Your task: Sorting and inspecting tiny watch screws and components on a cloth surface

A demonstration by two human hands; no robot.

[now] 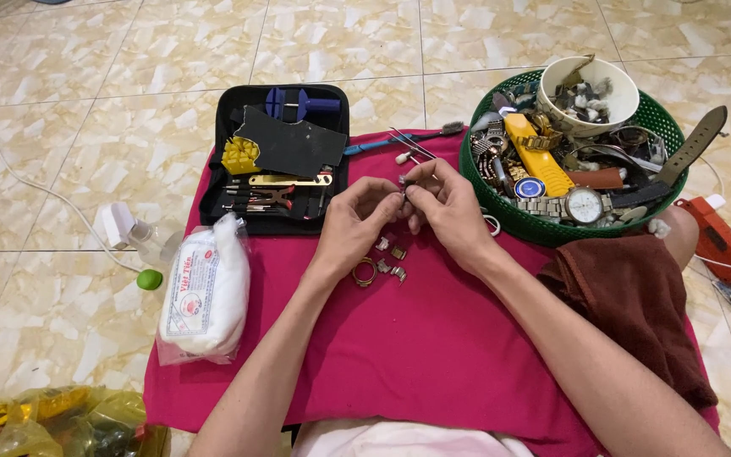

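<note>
Head view: my left hand (pixel 350 222) and right hand (pixel 446 207) pinch a small metal part (pixel 405 180) above the loose links (pixel 385 258), fingers closed.

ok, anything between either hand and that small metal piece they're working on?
Nothing visible. The left hand and right hand both pinch the small metal piece with fingertips, above the red cloth.
</note>
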